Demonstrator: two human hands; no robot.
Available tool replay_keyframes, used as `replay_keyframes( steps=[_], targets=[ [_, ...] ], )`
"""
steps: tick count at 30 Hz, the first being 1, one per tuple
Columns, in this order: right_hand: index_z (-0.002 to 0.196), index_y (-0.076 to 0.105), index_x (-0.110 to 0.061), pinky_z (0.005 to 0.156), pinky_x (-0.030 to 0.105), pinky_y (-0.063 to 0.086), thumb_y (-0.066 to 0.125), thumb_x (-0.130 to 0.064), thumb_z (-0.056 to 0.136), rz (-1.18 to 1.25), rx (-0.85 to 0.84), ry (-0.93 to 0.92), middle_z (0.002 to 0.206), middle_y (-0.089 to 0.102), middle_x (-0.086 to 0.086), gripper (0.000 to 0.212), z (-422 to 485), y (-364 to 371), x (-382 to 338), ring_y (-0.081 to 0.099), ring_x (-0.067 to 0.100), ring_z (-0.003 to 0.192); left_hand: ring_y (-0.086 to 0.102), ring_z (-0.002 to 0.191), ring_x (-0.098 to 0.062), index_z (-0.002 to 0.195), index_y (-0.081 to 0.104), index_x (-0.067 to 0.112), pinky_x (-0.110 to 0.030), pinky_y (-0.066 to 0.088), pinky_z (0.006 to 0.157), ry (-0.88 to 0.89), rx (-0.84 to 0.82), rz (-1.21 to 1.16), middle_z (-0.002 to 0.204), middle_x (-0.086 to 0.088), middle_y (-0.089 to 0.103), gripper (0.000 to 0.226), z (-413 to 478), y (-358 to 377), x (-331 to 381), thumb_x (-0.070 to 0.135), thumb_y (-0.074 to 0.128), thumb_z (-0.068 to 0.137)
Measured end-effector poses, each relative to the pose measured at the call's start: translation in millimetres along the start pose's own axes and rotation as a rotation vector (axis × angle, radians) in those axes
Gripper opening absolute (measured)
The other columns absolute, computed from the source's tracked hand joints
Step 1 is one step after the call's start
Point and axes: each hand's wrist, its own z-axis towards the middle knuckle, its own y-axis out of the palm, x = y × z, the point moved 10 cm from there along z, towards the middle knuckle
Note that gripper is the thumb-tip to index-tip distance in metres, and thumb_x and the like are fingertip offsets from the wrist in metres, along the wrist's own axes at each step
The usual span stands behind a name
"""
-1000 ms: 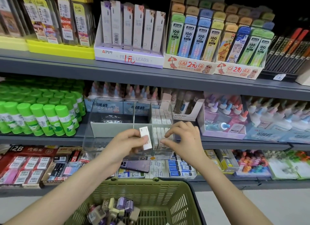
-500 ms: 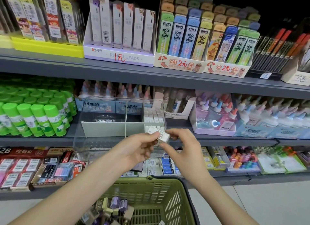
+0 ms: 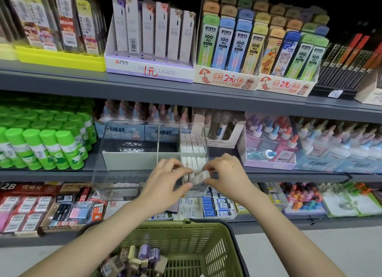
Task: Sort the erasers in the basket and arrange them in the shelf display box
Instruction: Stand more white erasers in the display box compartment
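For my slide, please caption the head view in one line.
Left hand and right hand hold one white eraser at the right compartment of the clear display box, green basket below.

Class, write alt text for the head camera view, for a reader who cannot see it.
A person's left hand and right hand pinch a white eraser at the front right compartment of a clear display box on a stationery shelf. Stacked erasers line that side; a green basket below holds mixed erasers.

Display box on mid shelf, stacked erasers in its R compartment. Glue sticks to L; basket w/ loose erasers in front.
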Motion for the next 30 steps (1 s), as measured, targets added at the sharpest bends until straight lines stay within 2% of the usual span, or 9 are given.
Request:
replay_keyframes(
  steps=[3,6,11,13,19,24,26,27,30],
  targets=[
    [0.112,0.067,-0.025,0.074,0.030,0.020,0.064,-0.029,0.084,-0.075,0.017,-0.078,0.100,0.068,-0.007,0.028,12.8,8.8,-11.9,0.046,0.019,0.103,0.036,0.117,-0.012,0.126,0.058,0.029,-0.022,0.028,0.092,0.042,0.010,0.051,0.122,0.006,0.047,0.039,0.7,3.7,0.2,0.042,0.056,0.089],
    [0.103,0.069,-0.021,0.073,0.030,0.020,0.070,-0.025,0.078,-0.047,0.055,-0.137,0.087,0.070,-0.005,0.025,18.0,14.4,-16.8,0.050,0.021,0.097,0.038,0.116,-0.014,0.123,0.061,0.028,-0.025,0.031,0.093,0.080,0.026,0.082,0.121,0.005,0.049,0.036,-0.7,5.7,-0.2,0.040,0.057,0.089],
    [0.064,0.065,-0.025,0.064,0.030,0.028,0.087,-0.035,0.050,-0.116,0.148,-0.093,0.061,0.061,-0.010,0.029,16.9,14.8,-10.7,0.054,0.019,0.069,0.046,0.106,-0.015,0.115,0.064,0.029,-0.025,0.037,0.084,0.101,0.051,0.124,0.113,0.005,0.053,0.042,-1.0,6.8,-2.6,0.051,0.041,0.087],
    [0.053,0.062,-0.028,0.060,0.030,0.029,0.089,-0.042,0.041,-0.145,0.188,-0.048,0.060,0.057,-0.010,0.033,15.1,11.9,-6.3,0.052,0.018,0.062,0.046,0.106,-0.015,0.114,0.064,0.030,-0.026,0.038,0.083,0.096,0.040,0.123,0.112,0.006,0.053,0.047,-1.2,8.1,-2.7,0.053,0.035,0.085],
    [0.063,0.070,-0.031,0.064,0.033,0.029,0.085,-0.044,0.056,-0.039,0.284,-0.009,0.074,0.063,-0.010,0.021,-3.4,1.6,1.7,0.055,0.022,0.072,0.046,0.105,-0.016,0.113,0.066,0.023,-0.035,0.046,0.085,0.089,0.079,0.117,0.109,0.001,0.056,0.042,-8.2,-2.5,2.0,0.046,0.044,0.085],
    [0.074,0.071,-0.025,0.073,0.028,0.038,0.064,-0.042,0.077,0.228,0.456,0.064,0.078,0.061,-0.012,0.018,-61.5,-24.4,4.4,0.052,0.011,0.079,0.047,0.098,-0.018,0.098,0.070,0.013,-0.025,0.036,0.084,0.143,0.289,0.098,0.099,-0.002,0.060,0.032,-53.5,-27.9,16.9,0.033,0.048,0.086],
    [0.074,0.067,-0.027,0.071,0.014,0.037,0.067,-0.029,0.082,0.503,0.362,0.188,0.077,0.060,-0.015,0.008,-94.2,6.6,13.7,0.052,0.003,0.077,0.048,0.095,-0.016,0.094,0.070,0.013,-0.021,0.033,0.082,0.139,0.273,0.061,0.095,0.000,0.061,0.028,-82.8,-12.5,10.6,0.030,0.048,0.086],
    [0.075,0.065,-0.029,0.070,0.012,0.038,0.067,-0.024,0.084,0.616,0.236,0.271,0.078,0.061,-0.016,0.011,-110.1,37.2,16.3,0.054,0.002,0.076,0.047,0.093,-0.014,0.094,0.069,0.014,-0.021,0.035,0.080,0.126,0.223,0.050,0.093,0.001,0.061,0.029,-98.2,4.5,2.5,0.031,0.048,0.086],
    [0.094,0.067,-0.018,0.075,0.023,0.047,0.067,-0.023,0.086,0.692,-0.279,0.455,0.087,0.064,-0.011,0.009,-165.7,158.7,12.4,0.061,0.006,0.081,0.047,0.092,-0.011,0.096,0.070,0.019,-0.028,0.045,0.077,0.032,-0.010,0.034,0.092,0.004,0.062,0.030,-144.7,72.9,-35.7,0.038,0.049,0.085]
  ],
)
